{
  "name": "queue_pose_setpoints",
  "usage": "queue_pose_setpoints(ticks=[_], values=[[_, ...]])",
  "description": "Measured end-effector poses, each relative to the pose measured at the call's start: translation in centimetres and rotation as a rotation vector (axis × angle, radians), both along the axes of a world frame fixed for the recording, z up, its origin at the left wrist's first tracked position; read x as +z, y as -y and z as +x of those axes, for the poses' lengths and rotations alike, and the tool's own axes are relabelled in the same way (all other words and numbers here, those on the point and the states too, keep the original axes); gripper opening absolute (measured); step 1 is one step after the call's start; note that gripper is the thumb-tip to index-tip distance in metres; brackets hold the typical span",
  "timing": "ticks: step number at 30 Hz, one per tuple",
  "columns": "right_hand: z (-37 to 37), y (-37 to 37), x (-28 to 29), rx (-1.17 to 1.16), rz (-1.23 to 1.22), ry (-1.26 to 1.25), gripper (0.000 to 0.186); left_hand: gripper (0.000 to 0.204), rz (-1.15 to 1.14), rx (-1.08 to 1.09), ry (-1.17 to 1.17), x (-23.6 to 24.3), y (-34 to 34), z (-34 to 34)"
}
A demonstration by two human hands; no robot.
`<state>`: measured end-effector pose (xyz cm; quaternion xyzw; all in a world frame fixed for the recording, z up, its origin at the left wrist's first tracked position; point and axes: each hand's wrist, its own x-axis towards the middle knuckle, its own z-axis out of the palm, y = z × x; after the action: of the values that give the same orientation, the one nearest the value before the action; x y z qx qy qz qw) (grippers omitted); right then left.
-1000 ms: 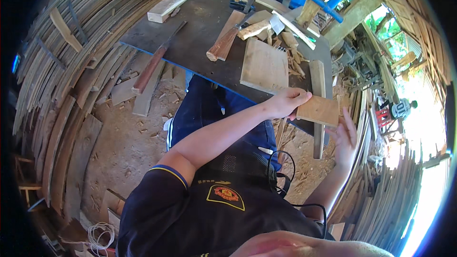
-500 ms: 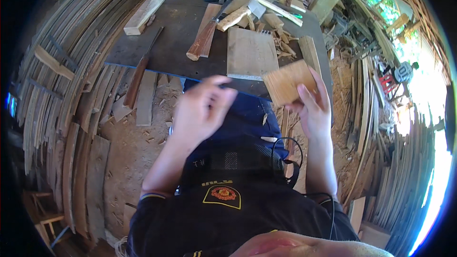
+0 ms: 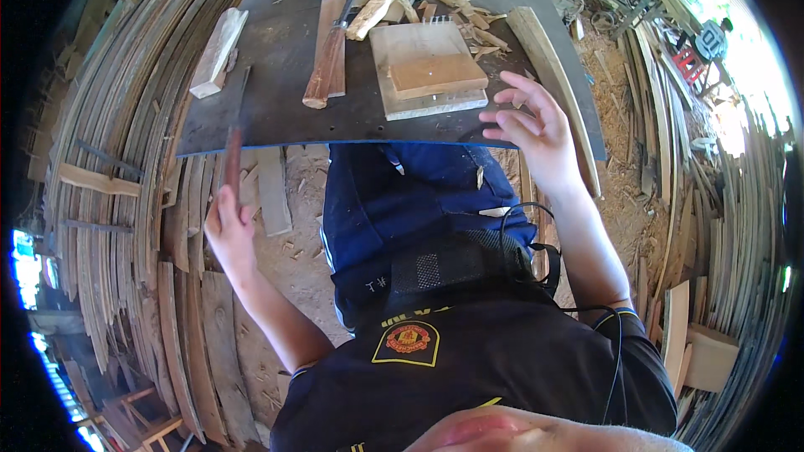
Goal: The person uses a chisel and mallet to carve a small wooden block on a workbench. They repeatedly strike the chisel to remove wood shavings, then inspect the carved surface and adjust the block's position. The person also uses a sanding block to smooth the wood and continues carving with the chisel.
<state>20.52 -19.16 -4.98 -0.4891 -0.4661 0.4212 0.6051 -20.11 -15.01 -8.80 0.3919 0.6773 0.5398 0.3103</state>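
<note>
Closed round the lower end of a brown wooden handle, my left hand [image 3: 229,219] holds a long wooden-handled tool [image 3: 234,157] with a narrow dark metal blade. The tool reaches over the near left edge of the table; its blade is slightly blurred. A flat brown wood piece [image 3: 439,75] lies on top of a larger pale wooden board [image 3: 394,43], set at a slight angle to it. Just right of these, my right hand [image 3: 536,125] is empty, its fingers apart and not touching the wood piece.
On the dark table [image 3: 276,117] lie a pale wood block [image 3: 219,52], another wooden-handled tool [image 3: 325,67], a hatchet [image 3: 394,0] and wood shavings [image 3: 488,36]. A long curved plank [image 3: 557,92] overhangs the right edge. Stacked planks [image 3: 109,134] stand at the left.
My right hand has let go of the brown wood piece, now on the pale board. My left hand has moved left and down and taken hold of the wooden-handled tool.
</note>
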Motion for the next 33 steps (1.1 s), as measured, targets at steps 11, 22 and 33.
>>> queue_pose_setpoints(ticks=[11,22,33], values=[[-4.5,1.7,4.4,-0.382,0.993,1.190,0.047,0.045,0.369,-0.764,0.261,6.1,6.9,9.8],[3.8,5.7,6.1,-0.289,0.892,0.484,0.042,0.068,0.783,-1.054,-0.343,7.6,-2.8,17.3],[0.9,0.5,7.5,0.245,0.861,-0.320,0.035,0.072,0.531,-0.895,-0.379,1.0,-8.8,18.4]])
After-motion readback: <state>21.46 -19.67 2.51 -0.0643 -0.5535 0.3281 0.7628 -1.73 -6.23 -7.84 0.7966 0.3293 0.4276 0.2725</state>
